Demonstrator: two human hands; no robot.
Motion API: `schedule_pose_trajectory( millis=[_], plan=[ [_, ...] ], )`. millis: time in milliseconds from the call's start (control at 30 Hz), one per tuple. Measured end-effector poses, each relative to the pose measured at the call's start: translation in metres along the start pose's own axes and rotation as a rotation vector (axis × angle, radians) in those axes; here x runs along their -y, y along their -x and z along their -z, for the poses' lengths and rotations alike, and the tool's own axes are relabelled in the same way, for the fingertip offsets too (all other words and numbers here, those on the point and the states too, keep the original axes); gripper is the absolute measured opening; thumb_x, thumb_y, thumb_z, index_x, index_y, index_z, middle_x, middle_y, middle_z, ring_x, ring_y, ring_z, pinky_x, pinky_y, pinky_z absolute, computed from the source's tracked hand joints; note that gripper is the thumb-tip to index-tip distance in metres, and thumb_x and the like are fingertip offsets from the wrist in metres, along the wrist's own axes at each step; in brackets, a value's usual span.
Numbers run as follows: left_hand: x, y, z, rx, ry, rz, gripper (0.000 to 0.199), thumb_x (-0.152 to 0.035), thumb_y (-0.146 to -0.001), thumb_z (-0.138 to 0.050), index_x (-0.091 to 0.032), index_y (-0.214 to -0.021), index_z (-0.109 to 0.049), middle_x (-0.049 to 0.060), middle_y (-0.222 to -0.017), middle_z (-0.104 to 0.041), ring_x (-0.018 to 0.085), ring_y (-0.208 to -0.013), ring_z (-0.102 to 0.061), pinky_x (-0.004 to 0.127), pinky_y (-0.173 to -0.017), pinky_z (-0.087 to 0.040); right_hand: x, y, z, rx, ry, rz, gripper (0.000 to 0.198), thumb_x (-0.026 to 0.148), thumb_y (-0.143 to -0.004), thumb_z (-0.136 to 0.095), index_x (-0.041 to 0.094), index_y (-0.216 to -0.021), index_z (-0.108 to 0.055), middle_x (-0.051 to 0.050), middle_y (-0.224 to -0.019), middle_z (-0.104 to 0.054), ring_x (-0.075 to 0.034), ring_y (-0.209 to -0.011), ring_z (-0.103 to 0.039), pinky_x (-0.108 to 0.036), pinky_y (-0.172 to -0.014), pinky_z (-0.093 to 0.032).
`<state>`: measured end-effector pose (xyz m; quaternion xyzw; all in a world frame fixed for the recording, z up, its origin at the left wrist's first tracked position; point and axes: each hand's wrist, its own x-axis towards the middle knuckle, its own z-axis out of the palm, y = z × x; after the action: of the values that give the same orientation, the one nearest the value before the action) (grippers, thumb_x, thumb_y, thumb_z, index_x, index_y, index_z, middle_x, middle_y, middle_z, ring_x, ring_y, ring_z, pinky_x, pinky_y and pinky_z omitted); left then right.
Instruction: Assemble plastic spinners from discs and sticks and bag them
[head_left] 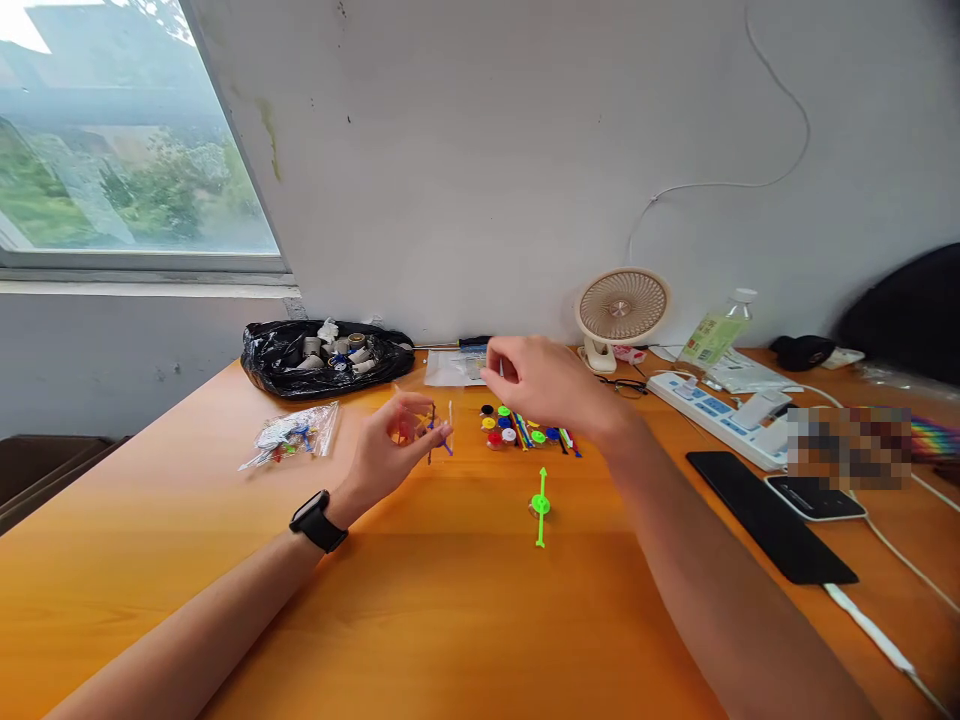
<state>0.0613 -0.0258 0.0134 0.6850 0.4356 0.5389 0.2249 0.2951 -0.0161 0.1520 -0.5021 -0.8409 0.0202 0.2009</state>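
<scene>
My left hand, wearing a black watch, is closed in a pinch on a few thin plastic sticks, purple, brown and whitish. They are small and blurred, and look like arrows. Above the coloured pieces hovers my right hand, its fingers curled together; what they hold, if anything, I cannot make out. Below it lie small round coloured discs beside a row of thin coloured arrows. Nearer to me a bright green arrow spinner stands apart, its arrow pointing away.
A clear bag of plastic pieces lies left, before a black trash bag. Toward the back right are a small fan, a bottle and a power strip. A black phone-like slab lies right.
</scene>
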Motion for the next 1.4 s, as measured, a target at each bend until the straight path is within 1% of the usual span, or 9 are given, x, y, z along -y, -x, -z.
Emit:
schedule_pose_trajectory(
  millis=[167, 267, 400, 600, 767, 900, 1000, 1167, 1400],
  plan=[
    [0.006, 0.001, -0.004, 0.278, 0.275, 0.256, 0.056, -0.042, -0.084, -0.085, -0.018, -0.127, -0.06, 0.01, -0.111, -0.076, 0.02, -0.088, -0.077, 0.029, -0.072, -0.059, -0.021, 0.004, -0.013, 0.807, -0.134, 0.156, 0.016, 0.016, -0.066, -0.087, 0.023, -0.075, -0.076, 0.005, -0.076, -0.072, -0.012, -0.06, -0.061, -0.023, -0.054, -0.035],
    [0.013, 0.003, -0.007, 0.35, 0.331, 0.387, 0.064, -0.043, -0.079, -0.089, -0.016, -0.129, -0.059, 0.009, -0.1, -0.079, 0.021, -0.084, -0.077, 0.03, -0.069, -0.059, -0.013, 0.001, -0.04, 1.009, -0.111, 0.096, 0.033, 0.022, -0.04, -0.099, 0.023, -0.059, -0.072, 0.008, -0.056, -0.065, -0.012, -0.051, -0.059, -0.022, -0.049, -0.034],
    [0.014, 0.004, -0.006, 0.286, 0.304, 0.391, 0.062, -0.042, -0.078, -0.09, -0.017, -0.127, -0.062, 0.006, -0.094, -0.079, 0.018, -0.077, -0.075, 0.026, -0.064, -0.056, -0.001, 0.002, -0.066, 1.103, -0.058, 0.037, 0.041, 0.03, -0.028, -0.101, 0.022, -0.049, -0.067, 0.009, -0.048, -0.062, -0.011, -0.041, -0.054, -0.023, -0.047, -0.035],
    [0.014, 0.004, -0.005, 0.316, 0.359, 0.407, 0.063, -0.043, -0.077, -0.09, -0.017, -0.127, -0.061, 0.008, -0.102, -0.079, 0.019, -0.083, -0.076, 0.028, -0.07, -0.059, -0.009, 0.01, -0.085, 0.94, -0.031, -0.067, 0.048, 0.029, -0.036, -0.102, 0.021, -0.039, -0.054, 0.009, -0.035, -0.049, -0.01, -0.03, -0.042, -0.025, -0.045, -0.035],
    [0.013, 0.004, -0.006, 0.322, 0.386, 0.424, 0.064, -0.045, -0.077, -0.09, -0.017, -0.125, -0.059, 0.009, -0.103, -0.08, 0.02, -0.081, -0.077, 0.026, -0.065, -0.058, -0.034, 0.004, -0.054, 0.799, -0.096, -0.026, 0.03, 0.015, -0.044, -0.094, 0.023, -0.057, -0.067, 0.006, -0.055, -0.063, -0.011, -0.046, -0.053, -0.023, -0.05, -0.037],
    [0.01, 0.004, -0.006, 0.314, 0.414, 0.466, 0.068, -0.043, -0.074, -0.093, -0.016, -0.126, -0.058, 0.01, -0.105, -0.079, 0.021, -0.083, -0.078, 0.027, -0.065, -0.059, -0.054, 0.015, -0.033, 0.957, -0.142, 0.074, 0.032, 0.024, -0.055, -0.092, 0.025, -0.084, -0.078, 0.002, -0.086, -0.074, -0.016, -0.071, -0.064, -0.025, -0.059, -0.042],
    [0.008, 0.004, -0.007, 0.335, 0.445, 0.484, 0.069, -0.041, -0.073, -0.093, -0.016, -0.127, -0.059, 0.011, -0.108, -0.079, 0.023, -0.088, -0.078, 0.031, -0.07, -0.062, -0.064, 0.037, -0.041, 0.996, -0.19, 0.011, 0.019, 0.022, -0.062, -0.086, 0.021, -0.077, -0.074, 0.002, -0.076, -0.069, -0.016, -0.067, -0.061, -0.025, -0.056, -0.039],
    [0.003, 0.005, -0.009, 0.385, 0.411, 0.386, 0.045, -0.043, -0.076, -0.09, -0.015, -0.105, -0.071, 0.01, -0.103, -0.078, 0.022, -0.089, -0.076, 0.03, -0.072, -0.062, -0.059, 0.059, -0.041, 0.714, -0.41, 0.015, 0.01, 0.026, -0.079, -0.077, 0.019, -0.085, -0.073, 0.001, -0.071, -0.064, -0.015, -0.065, -0.056, -0.026, -0.057, -0.039],
    [-0.005, 0.012, -0.018, 0.371, 0.453, 0.336, 0.043, -0.04, -0.075, -0.091, -0.015, -0.103, -0.072, 0.009, -0.104, -0.077, 0.021, -0.092, -0.074, 0.034, -0.086, -0.062, -0.019, 0.021, -0.014, 0.223, -0.921, 0.038, 0.03, 0.04, -0.085, -0.079, 0.023, -0.102, -0.06, 0.001, -0.08, -0.068, -0.015, -0.068, -0.066, -0.027, -0.063, -0.053]
  ],
)
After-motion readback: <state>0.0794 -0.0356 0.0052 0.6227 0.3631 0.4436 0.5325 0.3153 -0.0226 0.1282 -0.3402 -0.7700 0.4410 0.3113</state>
